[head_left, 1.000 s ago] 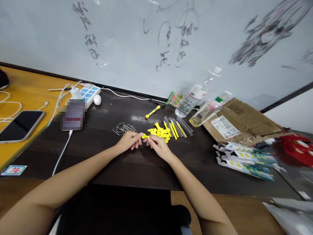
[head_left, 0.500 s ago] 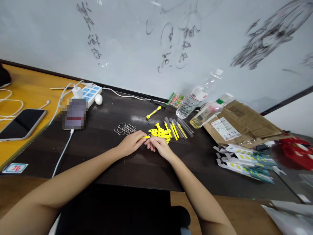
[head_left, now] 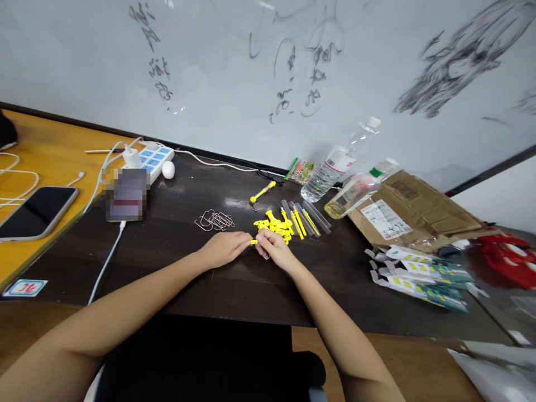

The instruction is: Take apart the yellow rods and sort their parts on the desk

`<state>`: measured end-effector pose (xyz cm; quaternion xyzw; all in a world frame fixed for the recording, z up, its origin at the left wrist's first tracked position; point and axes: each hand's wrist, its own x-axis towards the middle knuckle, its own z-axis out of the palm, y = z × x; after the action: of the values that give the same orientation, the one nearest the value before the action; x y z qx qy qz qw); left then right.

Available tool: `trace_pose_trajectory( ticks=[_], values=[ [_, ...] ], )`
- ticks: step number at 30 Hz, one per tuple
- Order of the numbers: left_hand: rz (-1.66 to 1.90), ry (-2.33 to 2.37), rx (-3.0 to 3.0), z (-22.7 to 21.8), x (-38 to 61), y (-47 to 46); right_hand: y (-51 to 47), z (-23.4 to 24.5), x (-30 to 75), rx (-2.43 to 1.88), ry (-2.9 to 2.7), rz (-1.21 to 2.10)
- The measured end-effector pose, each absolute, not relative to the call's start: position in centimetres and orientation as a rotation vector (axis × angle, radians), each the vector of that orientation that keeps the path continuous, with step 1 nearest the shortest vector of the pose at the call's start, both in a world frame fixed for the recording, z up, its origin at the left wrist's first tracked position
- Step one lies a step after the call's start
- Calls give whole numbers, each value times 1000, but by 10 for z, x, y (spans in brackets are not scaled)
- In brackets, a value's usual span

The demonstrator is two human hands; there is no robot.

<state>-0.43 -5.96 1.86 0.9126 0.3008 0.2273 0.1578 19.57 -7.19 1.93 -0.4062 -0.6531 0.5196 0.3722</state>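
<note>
My left hand point(head_left: 228, 247) is closed, pinching a small yellow plastic piece point(head_left: 253, 242) between thumb and fingertips. My right hand point(head_left: 275, 249) meets it from the other side, its fingers closed around the piece's other end. A bit of thin metal seems to show under the right fingers, too small to name. Just beyond the hands lies a pile of yellow plastic parts point(head_left: 274, 224). Left of it sits a tangle of bent wire hooks point(head_left: 215, 220). Clear tubes with yellow rods point(head_left: 298, 220) lie to the right. A yellow-ended stick with a hook point(head_left: 262, 192) rests farther back.
A water bottle point(head_left: 329, 170), a second bottle point(head_left: 355, 192) and a cardboard parcel point(head_left: 383, 212) stand at the back right, flattened boxes point(head_left: 422, 276) before them. On the left are a power strip point(head_left: 156, 159), a white cable point(head_left: 108, 262) and a phone point(head_left: 37, 209).
Both hands have shifted slightly down toward me. The yellow piece has turned, and less of it shows between the fingertips. The things on the table stay put.
</note>
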Motion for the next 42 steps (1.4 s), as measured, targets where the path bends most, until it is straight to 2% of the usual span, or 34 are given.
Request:
trace_pose_trajectory(
  ticks=[8,19,32,42],
  values=[
    [540,1022,2676,24,0,-64,-71,13,186,-1005,-1410,1480],
    [556,1256,2661,22,4,-67,-74,18,185,-977,-1380,1575],
    [430,991,2781,18,6,-69,-77,17,185,-1046,-1547,1658],
    [525,928,2590,20,4,-68,-76,8,182,-865,-1224,1854]
  ],
)
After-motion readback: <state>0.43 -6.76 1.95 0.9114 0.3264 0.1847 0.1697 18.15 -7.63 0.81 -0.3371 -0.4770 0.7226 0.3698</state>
